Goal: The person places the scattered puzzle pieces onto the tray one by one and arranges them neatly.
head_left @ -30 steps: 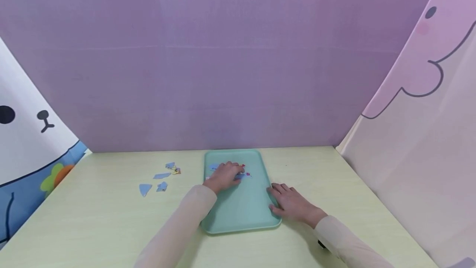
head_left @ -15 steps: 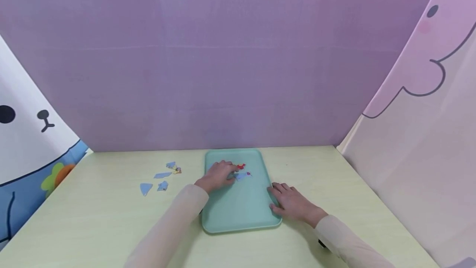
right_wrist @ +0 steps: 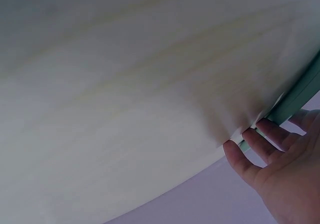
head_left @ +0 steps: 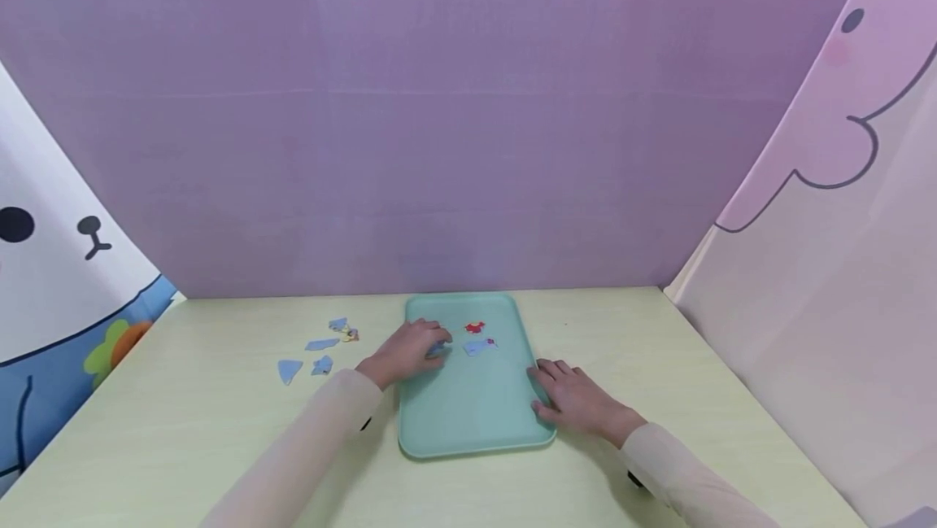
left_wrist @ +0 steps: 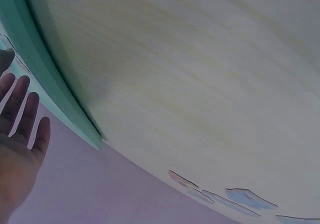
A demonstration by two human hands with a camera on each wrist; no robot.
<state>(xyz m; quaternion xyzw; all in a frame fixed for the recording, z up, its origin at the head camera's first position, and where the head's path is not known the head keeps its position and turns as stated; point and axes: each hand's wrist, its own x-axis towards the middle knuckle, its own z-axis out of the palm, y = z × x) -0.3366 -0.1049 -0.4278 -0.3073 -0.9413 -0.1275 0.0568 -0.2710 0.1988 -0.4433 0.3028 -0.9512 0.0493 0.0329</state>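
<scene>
In the head view my left hand (head_left: 410,349) is over the left side of a mint-green tray (head_left: 476,422), with a flat blue piece (head_left: 437,347) partly hidden under its fingers. The left wrist view shows the fingers (left_wrist: 21,101) relaxed and spread just above the tray. Further right on the tray lie a small red piece (head_left: 475,327) and a light blue piece with a pink spot (head_left: 477,347). My right hand (head_left: 574,399) rests at the tray's right edge, its fingertips touching the rim, fingers slightly bent and spread.
Left of the tray, several flat irregular pieces lie on the pale table (head_left: 205,430): a blue triangular one (head_left: 289,371), a long blue one (head_left: 321,344), another blue one (head_left: 322,365) and a yellowish one (head_left: 350,334). A purple cloth backdrop (head_left: 439,146) stands behind the table.
My left hand has moved left across the tray, uncovering the red piece and the light blue piece with the pink spot. The right hand stays at the tray's edge.
</scene>
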